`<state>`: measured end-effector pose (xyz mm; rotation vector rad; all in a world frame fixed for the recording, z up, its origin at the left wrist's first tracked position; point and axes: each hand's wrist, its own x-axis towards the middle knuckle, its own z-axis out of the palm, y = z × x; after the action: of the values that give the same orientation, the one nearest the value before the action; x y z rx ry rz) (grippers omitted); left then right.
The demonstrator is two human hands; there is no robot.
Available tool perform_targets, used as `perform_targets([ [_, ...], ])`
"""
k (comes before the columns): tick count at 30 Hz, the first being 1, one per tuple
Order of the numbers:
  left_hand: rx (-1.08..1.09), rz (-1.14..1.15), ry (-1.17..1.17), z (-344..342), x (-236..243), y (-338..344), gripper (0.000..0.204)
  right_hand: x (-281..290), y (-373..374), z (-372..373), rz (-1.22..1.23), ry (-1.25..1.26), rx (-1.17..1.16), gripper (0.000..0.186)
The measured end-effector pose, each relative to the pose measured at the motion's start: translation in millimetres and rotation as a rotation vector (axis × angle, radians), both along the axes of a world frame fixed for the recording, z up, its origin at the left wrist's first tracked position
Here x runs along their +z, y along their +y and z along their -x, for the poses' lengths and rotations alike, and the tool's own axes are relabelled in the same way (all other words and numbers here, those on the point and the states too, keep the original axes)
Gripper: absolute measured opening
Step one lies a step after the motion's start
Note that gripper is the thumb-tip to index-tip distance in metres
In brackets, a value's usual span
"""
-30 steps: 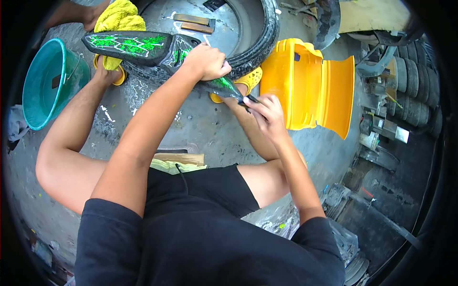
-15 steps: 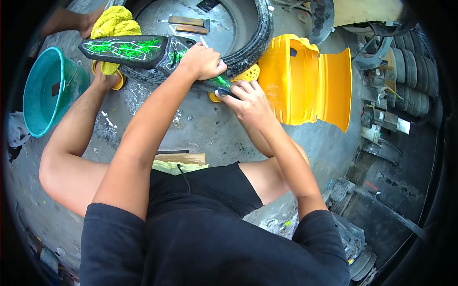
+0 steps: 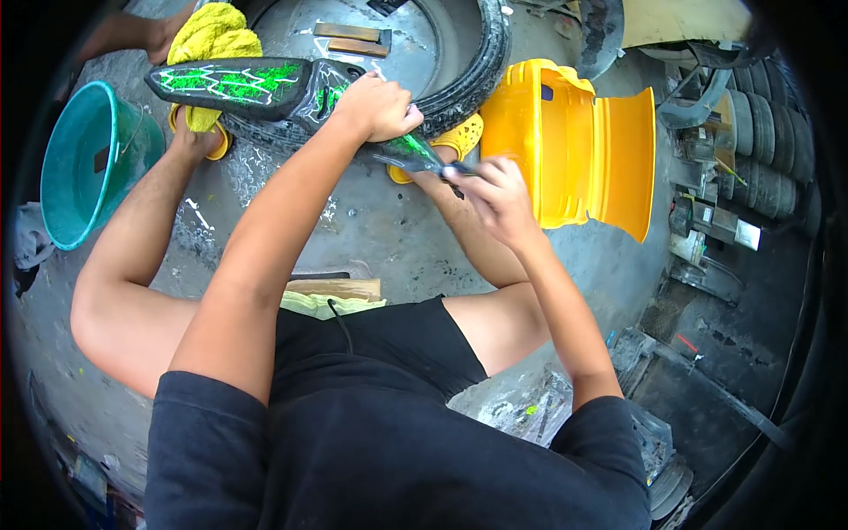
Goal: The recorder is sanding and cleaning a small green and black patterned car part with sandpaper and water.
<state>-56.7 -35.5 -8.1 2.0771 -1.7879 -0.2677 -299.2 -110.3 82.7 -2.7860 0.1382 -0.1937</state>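
One long black panel (image 3: 234, 84) lies across a tyre's (image 3: 473, 95) near edge. Left hand (image 3: 375, 108) clamped over its middle; right hand (image 3: 496, 196) clamped on a dark tool (image 3: 456, 173), blurred, type unclear. Step looks like working the tool at the narrow end; next stroke likely calls for a firm left hold. Panel tapers, bright green patches, jagged white lines, dark edges.

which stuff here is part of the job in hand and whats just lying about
Seemingly in use:
green-patterned panel under left hand
dark tool in right hand
tire and yellow cloth beneath panel

Seemingly lying about:
teal bucket
yellow plastic shell
wooden blocks
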Motion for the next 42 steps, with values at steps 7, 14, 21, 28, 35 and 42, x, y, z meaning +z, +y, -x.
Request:
perform_targets([
  [7, -0.029, 0.021, -0.010, 2.2, 0.6, -4.2, 0.046, 0.6, 2.8, -21.3, -0.044, -0.043, -0.086, 0.037],
  [14, -0.027, 0.010, 0.053, 5.3, 6.5, -6.9, 0.047, -0.8, 5.7, 23.4, -0.059, -0.032, -0.107, 0.040],
  [21, -0.024, -0.025, 0.013, -0.3, 4.4, -1.7, 0.045, 0.0, 12.9, 6.0, -0.055, -0.045, -0.070, 0.040],
  [28, -0.005, 0.022, -0.007, 1.4, -2.1, -2.6, 0.047, -2.6, 10.3, -7.3, 0.029, -0.026, -0.051, 0.045],
  [35, -0.012, 0.000, 0.046, 5.6, 2.9, -8.4, 0.048, -6.3, 6.0, 16.7, 0.036, -0.061, -0.081, 0.040],
  [42, -0.019, -0.020, -0.005, -0.1, 0.5, -2.9, 0.048, -9.7, 13.0, 17.2, 0.030, -0.074, -0.030, 0.042],
])
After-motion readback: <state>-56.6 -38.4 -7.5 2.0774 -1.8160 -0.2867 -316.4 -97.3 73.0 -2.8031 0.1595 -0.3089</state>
